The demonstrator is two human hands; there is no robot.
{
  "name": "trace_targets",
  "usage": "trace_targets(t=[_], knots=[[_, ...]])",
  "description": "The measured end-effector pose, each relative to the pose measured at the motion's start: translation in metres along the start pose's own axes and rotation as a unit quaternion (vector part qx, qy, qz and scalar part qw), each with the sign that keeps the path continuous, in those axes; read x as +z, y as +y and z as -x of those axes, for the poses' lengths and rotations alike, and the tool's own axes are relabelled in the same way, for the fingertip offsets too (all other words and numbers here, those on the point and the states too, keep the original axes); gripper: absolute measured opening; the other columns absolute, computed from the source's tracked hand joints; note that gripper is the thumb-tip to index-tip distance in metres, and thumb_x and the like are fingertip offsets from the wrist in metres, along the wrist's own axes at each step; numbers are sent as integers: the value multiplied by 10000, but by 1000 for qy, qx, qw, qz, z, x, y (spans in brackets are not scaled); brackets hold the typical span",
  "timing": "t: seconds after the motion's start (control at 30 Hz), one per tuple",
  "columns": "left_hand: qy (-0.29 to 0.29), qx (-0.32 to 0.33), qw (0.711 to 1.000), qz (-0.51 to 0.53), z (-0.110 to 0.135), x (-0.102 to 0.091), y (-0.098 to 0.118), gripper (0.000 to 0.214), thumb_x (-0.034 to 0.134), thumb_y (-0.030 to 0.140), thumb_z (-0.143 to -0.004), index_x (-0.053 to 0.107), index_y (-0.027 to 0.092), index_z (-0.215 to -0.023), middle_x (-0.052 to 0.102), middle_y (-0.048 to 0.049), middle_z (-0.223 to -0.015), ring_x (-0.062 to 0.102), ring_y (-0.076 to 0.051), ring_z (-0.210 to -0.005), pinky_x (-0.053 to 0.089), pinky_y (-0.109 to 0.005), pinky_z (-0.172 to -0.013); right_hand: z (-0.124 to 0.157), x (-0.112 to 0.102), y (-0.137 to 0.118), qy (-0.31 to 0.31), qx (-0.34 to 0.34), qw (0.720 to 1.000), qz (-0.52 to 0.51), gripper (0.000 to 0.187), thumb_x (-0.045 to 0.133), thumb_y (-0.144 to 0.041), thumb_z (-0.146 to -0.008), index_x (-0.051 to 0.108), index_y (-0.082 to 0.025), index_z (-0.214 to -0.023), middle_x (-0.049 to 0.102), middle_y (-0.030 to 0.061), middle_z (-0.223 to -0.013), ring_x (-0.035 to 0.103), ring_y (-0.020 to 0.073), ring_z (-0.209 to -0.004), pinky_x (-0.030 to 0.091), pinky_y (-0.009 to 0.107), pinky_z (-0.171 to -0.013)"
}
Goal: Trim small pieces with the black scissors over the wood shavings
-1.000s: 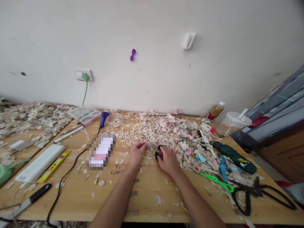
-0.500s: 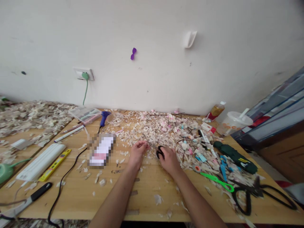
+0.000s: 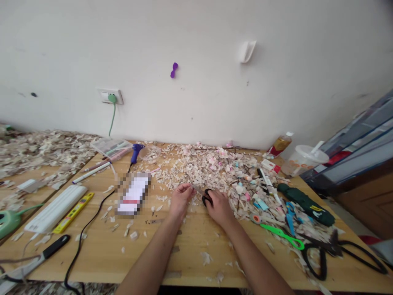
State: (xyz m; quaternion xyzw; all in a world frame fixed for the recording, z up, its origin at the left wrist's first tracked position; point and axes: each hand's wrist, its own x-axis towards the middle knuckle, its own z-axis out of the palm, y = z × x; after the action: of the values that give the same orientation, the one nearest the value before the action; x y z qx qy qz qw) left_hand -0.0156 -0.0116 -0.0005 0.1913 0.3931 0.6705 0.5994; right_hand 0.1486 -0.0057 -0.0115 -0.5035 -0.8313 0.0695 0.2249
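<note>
Nearest the camera it's just bare wooden table (image 3: 190,250) with a few stray pale scraps on it, and both forearms coming in from the bottom edge. The right hand (image 3: 219,207) is wrapped around the black handles of a small pair of scissors (image 3: 207,197) – fingers curled in, so it's gripping them, blades pointing left toward the other hand. The left hand (image 3: 180,198) sits just beside it with the fingertips pinched together on something tiny and pale, too small to tell what exactly. Both hands are right at the near edge of the big scrap pile (image 3: 202,166), which spreads back toward the wall.

Off to the right of the hands: green-handled scissors (image 3: 281,234), blue ones (image 3: 289,215), a big black pair (image 3: 322,252) near the table's edge, plus a folded dark green umbrella (image 3: 303,200). To the left – a blurred-out phone (image 3: 132,194), a black cable (image 3: 86,229), a yellow utility knife (image 3: 71,213) and a white case (image 3: 53,208).

Further back there's a purple glue gun (image 3: 135,151), a clear plastic box (image 3: 110,146), a bottle (image 3: 281,143) and a lidded cup (image 3: 302,159) by the wall, and a socket with a green plug (image 3: 112,98)
</note>
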Motion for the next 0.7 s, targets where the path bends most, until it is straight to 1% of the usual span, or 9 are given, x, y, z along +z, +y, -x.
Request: trace_targets(t=[0.07,0.13,0.23,0.33,0.4,0.53,0.6,0.7], knots=[[6,6,1000,-24,-2,-1,1,273,813,266,-545,653,158,-739,666,4,-667,614,-117,-627,467,-259,-711,0,2,2,5,4,1000,-2,111,497,-201,-849,574,-202,-930,626,34,-866,536,190,-894,301,310,-809],[12,17,997,-70,-3,-3,3,270,799,302,-569,667,156,-753,668,-2,-667,613,-124,-626,461,-258,-697,0,4,4,11,9,1000,-2,130,483,-197,-860,582,-200,-944,633,37,-882,542,188,-895,302,311,-810],[13,39,992,-121,-5,-6,4,274,773,342,-608,693,157,-794,678,-14,-704,608,-128,-640,455,-258,-695,0,6,8,24,25,999,0,157,468,-192,-864,588,-194,-966,640,44,-890,549,190,-889,302,317,-813],[11,45,992,-121,-6,-7,4,279,759,347,-628,699,166,-831,684,-13,-726,606,-125,-650,453,-258,-705,0,6,7,38,35,999,-5,163,465,-198,-859,579,-188,-975,634,51,-884,547,196,-889,299,321,-818],[13,43,991,-123,-6,-7,4,279,756,346,-631,697,167,-836,683,-13,-724,607,-126,-654,453,-260,-711,0,4,4,33,29,999,-7,145,490,-211,-841,568,-188,-960,623,53,-871,536,205,-900,296,323,-823],[12,60,981,-184,-3,-5,7,250,734,346,-646,701,157,-807,666,-11,-675,588,-125,-631,437,-245,-674,0,-1,-2,16,20,1000,-2,126,540,-225,-801,556,-193,-921,607,47,-849,520,216,-906,290,326,-819],[4,79,972,-220,-1,-3,10,213,716,331,-659,701,152,-773,655,-10,-652,571,-124,-614,423,-237,-645,0,-2,-3,12,19,1000,0,108,531,-217,-811,560,-196,-913,611,44,-853,522,212,-903,286,325,-812],[0,92,965,-244,1,-1,11,176,702,318,-667,692,153,-727,645,-8,-636,557,-126,-600,411,-235,-622,-1,-1,-1,13,21,1000,2,112,508,-197,-831,573,-201,-922,626,42,-869,533,203,-901,281,324,-810]])
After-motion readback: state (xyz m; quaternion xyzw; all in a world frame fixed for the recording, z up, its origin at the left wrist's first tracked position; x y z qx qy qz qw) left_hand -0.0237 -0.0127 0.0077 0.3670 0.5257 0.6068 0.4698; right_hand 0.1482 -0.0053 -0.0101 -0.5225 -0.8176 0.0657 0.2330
